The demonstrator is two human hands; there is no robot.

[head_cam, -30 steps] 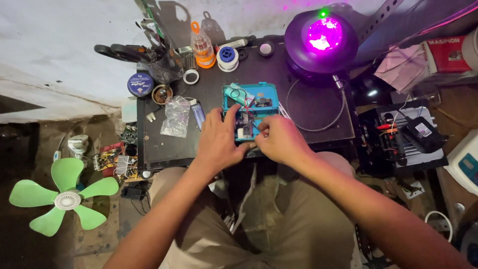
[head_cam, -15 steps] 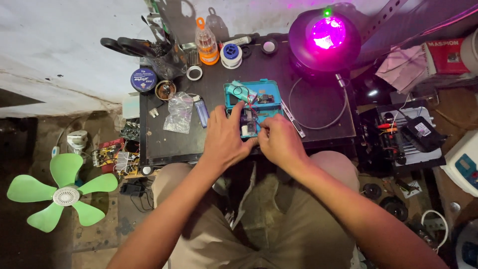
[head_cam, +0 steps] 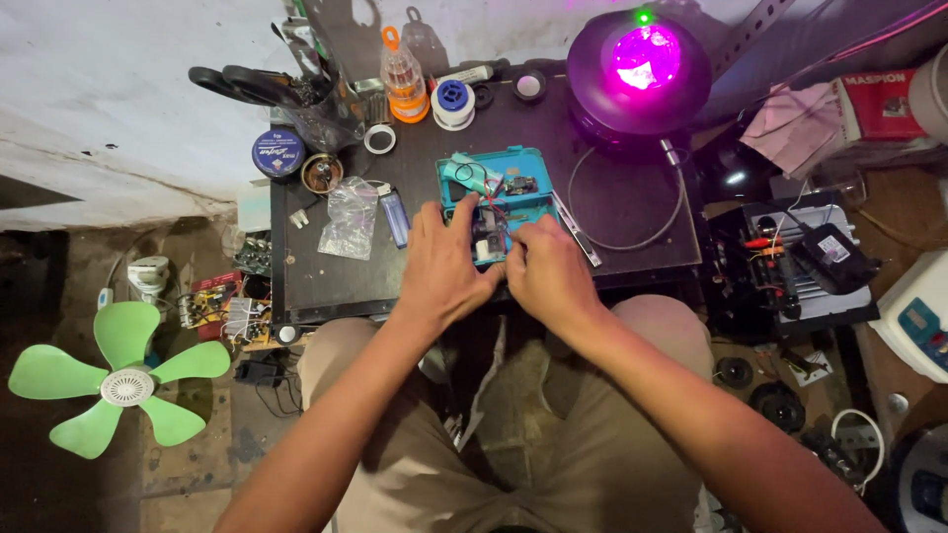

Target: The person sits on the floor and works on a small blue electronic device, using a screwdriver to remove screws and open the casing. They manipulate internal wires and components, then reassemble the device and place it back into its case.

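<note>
Both hands pinch a small electronic module between their fingertips: the left hand grips its left side, the right hand its right, each grip narrow and closed on the part. The module sits at the near end of a teal plastic case lying on the dark desk. Left of the case lie a blue lighter and a clear plastic bag. At the desk's far end glows a purple dome lamp; a green fan lies on the floor
</note>
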